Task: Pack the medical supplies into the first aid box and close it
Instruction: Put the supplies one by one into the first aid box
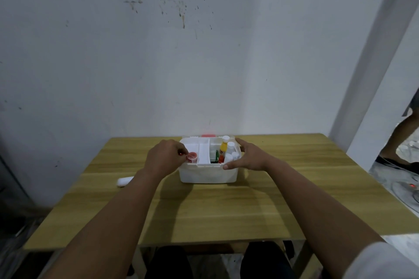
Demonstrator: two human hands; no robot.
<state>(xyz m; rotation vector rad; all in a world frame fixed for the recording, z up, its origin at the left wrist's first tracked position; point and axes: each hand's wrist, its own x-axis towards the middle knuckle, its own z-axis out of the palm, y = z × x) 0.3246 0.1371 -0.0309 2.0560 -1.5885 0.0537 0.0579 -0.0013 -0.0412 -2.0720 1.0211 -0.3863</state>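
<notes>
My left hand (163, 156), fingers curled, pinches a red-capped jar (192, 156) over the left compartment of the first aid box (208, 174); my right hand (247, 157), fingers spread straight, braces its right end on the table (226, 210).

Both forearms are stretched toward the box (208, 173). The left hand (164, 156) is held over its left end, fingers curled. The right hand (247, 156) is spread across its right end, thumb against the front wall.

- box (208, 174): white, lid open, upright on table.
- jar (192, 157): red, left compartment.
- bottles (227, 148): upright, right compartment.
- roll (124, 181): white, on table, left of box.
</notes>
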